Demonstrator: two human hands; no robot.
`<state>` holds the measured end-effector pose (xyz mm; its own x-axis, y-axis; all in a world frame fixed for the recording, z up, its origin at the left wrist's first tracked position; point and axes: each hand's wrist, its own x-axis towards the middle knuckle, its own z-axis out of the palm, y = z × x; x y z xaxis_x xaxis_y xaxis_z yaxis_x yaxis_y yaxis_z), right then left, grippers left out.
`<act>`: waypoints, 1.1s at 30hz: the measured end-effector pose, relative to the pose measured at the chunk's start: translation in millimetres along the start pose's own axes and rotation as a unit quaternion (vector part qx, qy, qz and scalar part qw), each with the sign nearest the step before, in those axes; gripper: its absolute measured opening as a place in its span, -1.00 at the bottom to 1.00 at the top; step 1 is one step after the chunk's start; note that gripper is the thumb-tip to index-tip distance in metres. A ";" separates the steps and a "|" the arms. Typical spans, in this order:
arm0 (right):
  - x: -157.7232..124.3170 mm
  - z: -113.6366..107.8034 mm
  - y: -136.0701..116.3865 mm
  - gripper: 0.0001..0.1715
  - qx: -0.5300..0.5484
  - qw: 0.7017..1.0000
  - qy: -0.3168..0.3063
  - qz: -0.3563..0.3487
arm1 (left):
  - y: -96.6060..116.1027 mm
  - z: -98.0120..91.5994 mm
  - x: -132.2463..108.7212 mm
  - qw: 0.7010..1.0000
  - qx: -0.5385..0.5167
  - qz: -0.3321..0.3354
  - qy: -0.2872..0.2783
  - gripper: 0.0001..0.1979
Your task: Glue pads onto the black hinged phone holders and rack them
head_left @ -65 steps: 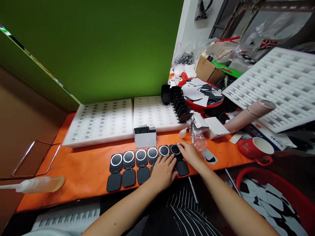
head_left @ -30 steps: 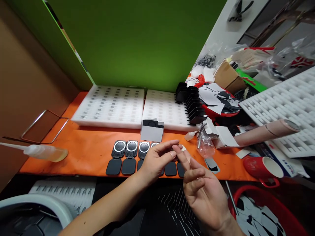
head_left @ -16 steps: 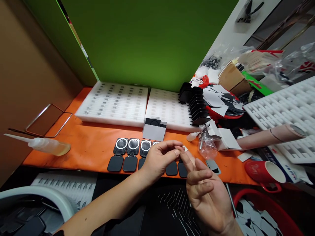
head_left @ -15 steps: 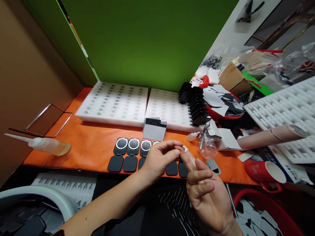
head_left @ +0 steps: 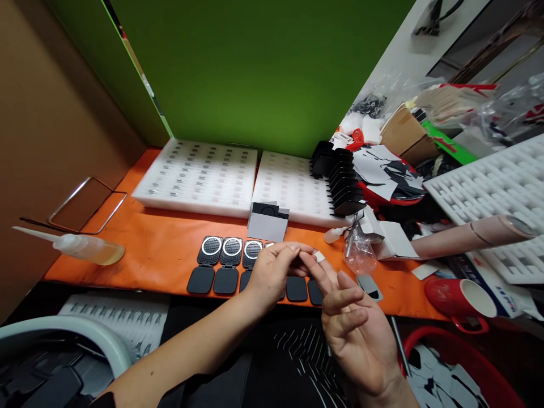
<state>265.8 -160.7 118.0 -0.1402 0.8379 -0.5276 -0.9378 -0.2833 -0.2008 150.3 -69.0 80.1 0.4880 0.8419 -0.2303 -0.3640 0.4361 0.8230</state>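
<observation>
My left hand (head_left: 272, 275) is closed, thumb and index fingertip pinched together against the fingertips of my right hand. Whatever lies in that pinch is too small or hidden to make out. Palm up, my right hand (head_left: 355, 323) has its fingers spread and partly bent. A small white strip (head_left: 319, 257) shows on one of its fingers. Behind and below both hands runs a row of black hinged square pads (head_left: 225, 280), with white rings on their upper halves. My hands hide part of that row.
White foam trays (head_left: 199, 175) stand at the back, with black plates (head_left: 345, 184) upright on the right one. Grey cards (head_left: 267, 224) lie before them. An oil bottle (head_left: 91, 249) is at left; a plastic bag (head_left: 360, 252) and red mug (head_left: 459, 297) are at right.
The left thumb and index finger have drawn slightly left and back along the right fingertips. More of the white strip shows. The view has shifted slightly.
</observation>
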 end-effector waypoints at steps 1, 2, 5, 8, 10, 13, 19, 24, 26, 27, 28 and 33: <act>0.5 -0.6 0.1 -0.63 -0.015 1.000 -0.003 -0.005 | 0.2 -0.1 -1.0 1.000 0.019 0.010 0.003 -0.71; 2.4 -2.2 0.2 -0.63 -0.036 0.999 -0.005 -0.010 | 0.1 -1.1 -1.8 0.999 0.044 0.025 0.006 -0.74; 21.6 -13.7 -1.1 -0.62 -0.166 0.985 0.007 -0.044 | -3.8 -13.7 -2.0 0.985 0.156 0.074 0.003 -0.75; 65.2 -29.9 -7.6 -0.63 -0.425 0.888 0.049 -0.171 | -10.9 -39.3 2.5 0.946 0.309 0.095 0.005 -0.72; 101.7 -36.0 -14.9 -0.72 -0.624 0.730 0.070 -0.268 | -14.7 -57.5 8.1 0.909 0.405 0.098 0.011 -0.72; 150.3 -31.9 -24.7 -0.68 -0.828 0.466 0.092 -0.298 | -18.4 -76.2 19.4 0.877 0.473 0.080 0.022 -0.73; 191.2 -10.8 -26.8 -0.49 -0.919 0.231 0.189 -0.257 | -31.9 -85.7 41.2 0.948 0.305 -0.038 0.082 -0.69; 189.5 -18.4 -27.6 -0.52 -0.906 0.242 0.196 -0.285 | -42.0 -86.9 49.0 0.973 0.181 -0.096 0.103 -0.70; 188.4 -24.6 -27.4 -0.51 -0.905 0.252 0.194 -0.283 | -42.1 -86.4 51.8 0.978 0.123 -0.124 0.116 -0.65; 188.6 -27.4 -27.1 -0.50 -0.903 0.263 0.196 -0.276 | -41.4 -86.1 53.7 0.978 0.096 -0.135 0.124 -0.61; 189.4 -29.7 -27.0 -0.50 -0.900 0.280 0.199 -0.268 | -40.5 -85.7 55.9 0.978 0.072 -0.143 0.133 -0.59; 194.7 -31.7 -29.9 -0.68 -0.865 0.385 0.200 -0.253 | -34.6 -82.6 70.1 0.975 -0.006 -0.160 0.157 -0.59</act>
<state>276.6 -3.8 -4.9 0.3058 0.9490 -0.0762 0.8494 -0.3082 -0.4284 131.5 1.1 -7.5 0.3130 0.7168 -0.6231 -0.2433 0.6947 0.6769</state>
